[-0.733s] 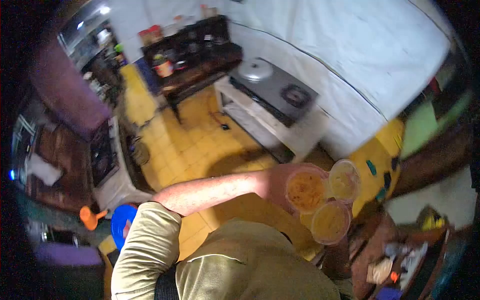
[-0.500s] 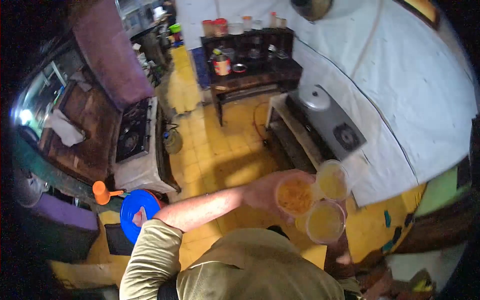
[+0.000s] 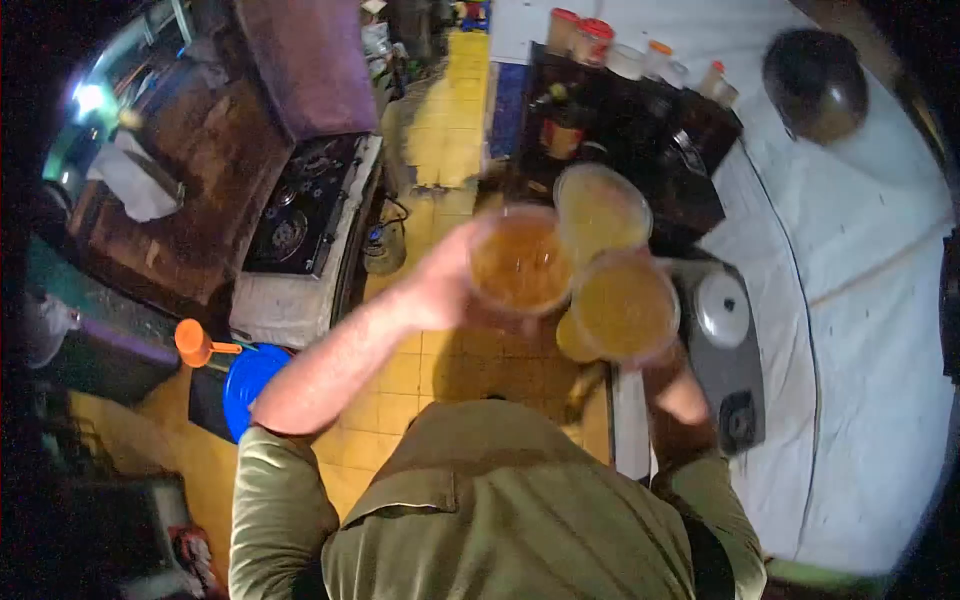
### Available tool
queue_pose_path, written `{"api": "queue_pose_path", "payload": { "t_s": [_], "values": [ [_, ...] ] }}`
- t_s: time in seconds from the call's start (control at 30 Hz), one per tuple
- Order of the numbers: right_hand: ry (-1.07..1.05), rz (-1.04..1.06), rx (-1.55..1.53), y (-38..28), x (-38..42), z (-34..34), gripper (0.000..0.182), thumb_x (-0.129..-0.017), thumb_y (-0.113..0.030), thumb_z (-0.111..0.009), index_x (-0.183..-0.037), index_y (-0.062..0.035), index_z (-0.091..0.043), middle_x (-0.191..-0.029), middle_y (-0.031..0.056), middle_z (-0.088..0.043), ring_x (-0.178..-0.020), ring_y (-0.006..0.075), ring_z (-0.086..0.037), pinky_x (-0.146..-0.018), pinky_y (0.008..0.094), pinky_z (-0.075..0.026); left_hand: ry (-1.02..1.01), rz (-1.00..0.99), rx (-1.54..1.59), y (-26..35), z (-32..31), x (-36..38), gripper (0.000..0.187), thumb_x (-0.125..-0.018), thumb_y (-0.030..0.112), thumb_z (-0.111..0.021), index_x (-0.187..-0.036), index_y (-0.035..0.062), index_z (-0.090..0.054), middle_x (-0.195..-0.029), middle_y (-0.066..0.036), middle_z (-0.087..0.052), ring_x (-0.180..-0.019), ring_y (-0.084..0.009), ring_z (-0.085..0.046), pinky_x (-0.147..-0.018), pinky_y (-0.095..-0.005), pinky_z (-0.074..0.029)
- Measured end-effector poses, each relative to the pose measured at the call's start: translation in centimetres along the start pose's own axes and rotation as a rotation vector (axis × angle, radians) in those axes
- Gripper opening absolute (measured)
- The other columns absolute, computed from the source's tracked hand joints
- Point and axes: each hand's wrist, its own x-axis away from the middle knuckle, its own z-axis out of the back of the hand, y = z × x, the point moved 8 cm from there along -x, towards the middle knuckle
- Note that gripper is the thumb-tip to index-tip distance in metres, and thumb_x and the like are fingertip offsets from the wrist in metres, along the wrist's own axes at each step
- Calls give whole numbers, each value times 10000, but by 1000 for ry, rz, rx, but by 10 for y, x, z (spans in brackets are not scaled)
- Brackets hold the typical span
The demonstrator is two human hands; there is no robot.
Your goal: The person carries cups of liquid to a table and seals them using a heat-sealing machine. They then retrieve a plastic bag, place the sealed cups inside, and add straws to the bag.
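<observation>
Three clear round cups are held close together in front of me above the floor. The cup with orange-brown contents point(image 3: 520, 262) is on the left, gripped along its side by my left hand point(image 3: 442, 280), which is blurred. Beside it are a far cup of yellowish drink point(image 3: 602, 215) and a near cup of yellowish drink point(image 3: 626, 308). My right hand point(image 3: 660, 352) comes from the lower right and holds the near cup from behind and below; its fingers are mostly hidden. All three cups are upright, their sides nearly touching.
A black gas stove point(image 3: 303, 205) stands to the left. At right is a grey stove top point(image 3: 725, 370) with a lidded pot point(image 3: 721, 310). A dark shelf point(image 3: 690, 150) carries jars. A blue bucket point(image 3: 255, 378) and an orange dipper point(image 3: 195, 343) are at lower left. Yellow tiled floor point(image 3: 440, 215) runs ahead.
My view has turned to the right. Both hands and the three cups have risen in view and moved left. My left forearm no longer crosses over the blue bucket's middle.
</observation>
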Motion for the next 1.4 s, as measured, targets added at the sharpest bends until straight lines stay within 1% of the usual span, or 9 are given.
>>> {"api": "queue_pose_path", "payload": {
  "t_s": [0.13, 0.27, 0.6, 0.8, 0.87, 1.03, 1.23, 1.27, 1.4],
  "values": [
    [44, -279, -305, 103, -141, 86, 945, -625, -305, -873, -1386, -67, -366, -1338, 118, -507, -1226, 267, -505, -1031, 430, -427, 134, -54, 190, -2, 105, -72, 763, -622, -33, -777, -1314, 12, -457, -1219, -64, -577, -1126, -169, -545, -984, -344, -443],
    [36, 76, -138, 106, -282, 120, 1042, -577, -521, -857, -1368, -40, -378, -1333, 131, -509, -1228, 242, -505, -1030, 427, -423, 223, -85, 224, -15, 210, -129, 608, -688, -50, -750, -1245, 19, -516, -1164, -64, -609, -1091, -161, -569, -972, -328, -453],
    [134, -5, 43, 234, -493, 176, 889, -690, -503, -773, -1358, -48, -405, -1363, 117, -492, -1263, 233, -473, -1075, 411, -372, 208, -42, 270, -59, 435, -243, 731, -622, 32, -852, -1264, 26, -505, -1187, -56, -605, -1090, -156, -571, -965, -336, -460],
    [55, -222, -307, 315, -569, 207, 1185, -482, -380, -903, -1429, -50, -273, -1349, 120, -475, -1227, 236, -481, -1060, 401, -380, 266, 46, 139, -144, 532, -310, 863, -560, 128, -906, -1298, 16, -474, -1176, -49, -594, -1119, -150, -543, -987, -332, -422],
    [10, -55, -296, 336, -608, 217, 1231, -458, -329, -912, -1438, -28, -229, -1338, 124, -472, -1198, 224, -498, -1043, 393, -392, 266, 68, 141, -170, 565, -334, 876, -565, 126, -904, -1312, 15, -460, -1194, -52, -583, -1130, -149, -536, -993, -330, -418],
    [-136, -103, -468, 410, -688, 264, 1159, -522, -226, -881, -1446, -27, -209, -1355, 149, -446, -1228, 248, -469, -1044, 428, -379, 264, 87, 165, -222, 649, -395, 901, -586, 99, -885, -1343, -4, -409, -1266, -78, -527, -1161, -161, -516, -1015, -344, -403],
    [-51, -191, -390, 475, -822, 330, 1226, -414, -303, -872, -1417, 26, -248, -1325, 155, -474, -1193, 230, -495, -981, 374, -428, 325, 81, 52, -261, 768, -484, 927, -557, 152, -917, -1325, -13, -423, -1289, -113, -511, -1184, -177, -506, -1023, -356, -403],
    [-113, -92, -382, 477, -843, 337, 1090, -574, -369, -835, -1430, -4, -267, -1365, 169, -452, -1201, 253, -491, -937, 415, -461, 321, 97, 62, -271, 790, -502, 925, -551, 160, -920, -1318, -12, -432, -1297, -112, -507, -1185, -177, -505, -1025, -353, -402],
    [-6, -27, -369, 533, -922, 384, 1043, -575, -366, -825, -1397, -3, -295, -1342, 166, -464, -1184, 251, -497, -929, 408, -461, 300, 66, -23, -297, 876, -576, 934, -525, 186, -926, -1303, -10, -447, -1317, -99, -498, -1191, -185, -503, -1041, -337, -390]
  ]
}}
